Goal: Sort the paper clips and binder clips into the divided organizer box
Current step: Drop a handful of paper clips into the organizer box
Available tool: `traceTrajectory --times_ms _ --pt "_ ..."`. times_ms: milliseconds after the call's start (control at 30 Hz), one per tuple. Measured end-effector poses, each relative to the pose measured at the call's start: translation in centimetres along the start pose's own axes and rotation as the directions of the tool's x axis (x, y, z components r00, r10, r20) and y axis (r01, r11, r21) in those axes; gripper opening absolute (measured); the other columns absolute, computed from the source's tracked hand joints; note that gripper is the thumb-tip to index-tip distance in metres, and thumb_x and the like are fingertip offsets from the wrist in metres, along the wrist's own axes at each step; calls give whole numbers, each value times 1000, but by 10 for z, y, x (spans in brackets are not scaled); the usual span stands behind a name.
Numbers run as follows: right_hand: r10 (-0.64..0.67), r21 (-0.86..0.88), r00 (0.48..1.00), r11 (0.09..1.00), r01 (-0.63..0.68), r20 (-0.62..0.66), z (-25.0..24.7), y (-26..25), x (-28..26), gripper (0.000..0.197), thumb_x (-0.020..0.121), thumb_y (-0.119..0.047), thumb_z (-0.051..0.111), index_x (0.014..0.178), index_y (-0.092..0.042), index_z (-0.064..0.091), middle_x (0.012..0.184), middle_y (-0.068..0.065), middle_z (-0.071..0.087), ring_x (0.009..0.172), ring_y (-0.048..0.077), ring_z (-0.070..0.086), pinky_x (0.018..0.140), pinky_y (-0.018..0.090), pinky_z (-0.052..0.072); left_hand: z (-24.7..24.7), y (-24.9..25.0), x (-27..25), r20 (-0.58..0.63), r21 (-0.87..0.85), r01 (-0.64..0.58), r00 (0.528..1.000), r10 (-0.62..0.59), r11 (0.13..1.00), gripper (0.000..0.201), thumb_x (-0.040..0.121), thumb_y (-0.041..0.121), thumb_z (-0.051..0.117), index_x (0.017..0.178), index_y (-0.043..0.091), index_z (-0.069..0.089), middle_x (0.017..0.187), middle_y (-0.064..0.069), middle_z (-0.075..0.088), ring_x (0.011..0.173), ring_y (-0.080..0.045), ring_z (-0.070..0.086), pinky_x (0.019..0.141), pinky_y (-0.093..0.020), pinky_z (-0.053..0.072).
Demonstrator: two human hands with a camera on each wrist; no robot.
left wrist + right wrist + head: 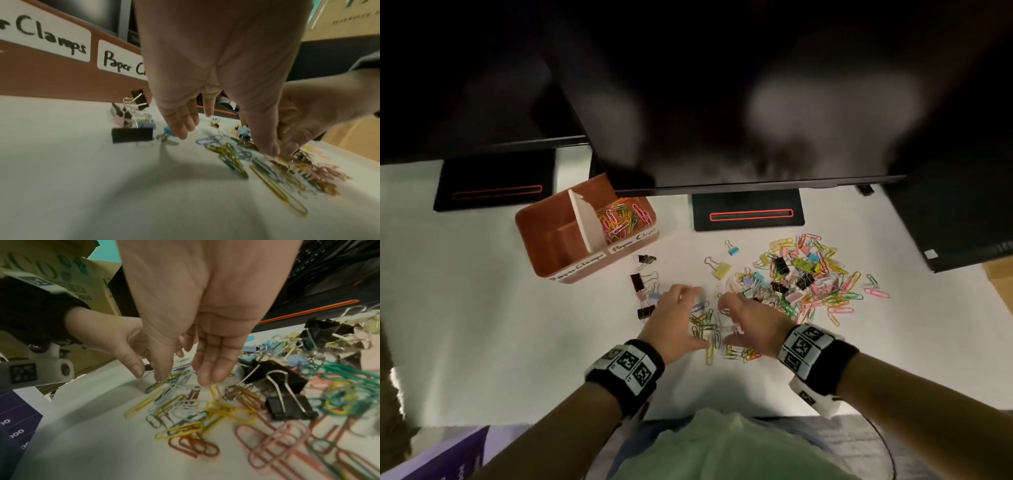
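Observation:
The brown organizer box stands at the back left, split by a white divider. Its right compartment, labelled Paper Clips, holds colored paper clips; the left one, labelled Paper Clamps, looks empty. My left hand and right hand face each other, fingers straight, cupped around a small heap of paper clips. The left thumb and the right fingertips touch these clips. Several binder clips, black and pastel, lie just left of my left hand.
A large mixed pile of paper clips and binder clips spreads to the right of my hands. A yellow binder clip and a small blue one lie apart. Two monitor bases stand behind. The desk's front edge is close to my body.

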State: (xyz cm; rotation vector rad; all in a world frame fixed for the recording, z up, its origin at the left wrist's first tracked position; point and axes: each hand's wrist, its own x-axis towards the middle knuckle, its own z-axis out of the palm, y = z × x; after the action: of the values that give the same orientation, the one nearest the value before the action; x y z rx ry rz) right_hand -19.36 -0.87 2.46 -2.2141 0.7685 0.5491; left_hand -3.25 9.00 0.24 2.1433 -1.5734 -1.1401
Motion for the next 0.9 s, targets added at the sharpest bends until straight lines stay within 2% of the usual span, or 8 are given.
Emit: traceTrajectory --times_ms 133,233,333,467,567,633,733,900 --pt "7 -146 998 989 -17 -65 3 5 11 78 75 -46 71 135 -19 29 137 6 45 116 26 54 96 44 48 10 -4 4 -39 112 12 999 -7 994 95 58 41 83 137 21 33 129 0 36 119 -18 39 104 -35 37" --pt "0 -318 996 948 -30 -94 4 5 21 97 69 -63 67 142 -18 21 139 8 36 124 28 43 101 45 41 11 -5 7 -38 146 -21 999 27 989 80 61 38 82 130 21 42 121 2 41 110 -15 43 99 -31 40" --pt "-3 -399 997 916 -29 -77 8 2 27 103 66 -67 66 143 -16 20 141 10 31 130 30 36 106 49 34 12 -6 11 -53 98 -35 998 41 995 60 69 28 78 122 20 52 114 2 47 106 -16 47 95 -31 42" --pt "-25 -270 995 963 0 -92 4 1 36 75 76 -51 67 137 -19 35 134 6 38 123 27 40 102 43 37 10 -9 17 -97 19 -39 994 41 999 33 77 15 72 108 15 62 104 -1 54 95 -16 53 85 -26 43" --pt "-76 -159 994 985 63 -75 -5 2 43 47 83 -30 66 125 -15 50 123 7 48 112 27 50 94 40 45 7 -10 20 -114 -8 -28 993 27 1000 17 80 10 67 96 12 64 92 -1 57 86 -16 53 81 -33 46" --pt "-93 -121 994 989 85 -57 -9 3 47 34 84 -20 65 116 -12 58 115 9 52 107 28 53 89 37 46 6 -10 22 -114 -9 -7 993 6 1000 12 81 10 65 93 12 64 87 1 56 83 -15 51 80 -31 45" --pt "-79 -102 996 992 76 -27 -11 4 54 26 83 -17 66 108 -10 61 108 9 55 102 26 53 84 33 43 4 -7 25 -86 -2 34 996 -34 999 11 85 9 61 96 10 64 91 -4 57 86 -18 54 77 -23 39" --pt "-48 -93 999 995 48 7 -15 4 58 18 83 -21 66 99 -11 65 100 5 50 98 23 52 75 26 36 3 -6 31 -34 45 54 998 -52 998 10 87 8 58 95 6 64 92 -5 48 89 -23 54 78 -26 41"
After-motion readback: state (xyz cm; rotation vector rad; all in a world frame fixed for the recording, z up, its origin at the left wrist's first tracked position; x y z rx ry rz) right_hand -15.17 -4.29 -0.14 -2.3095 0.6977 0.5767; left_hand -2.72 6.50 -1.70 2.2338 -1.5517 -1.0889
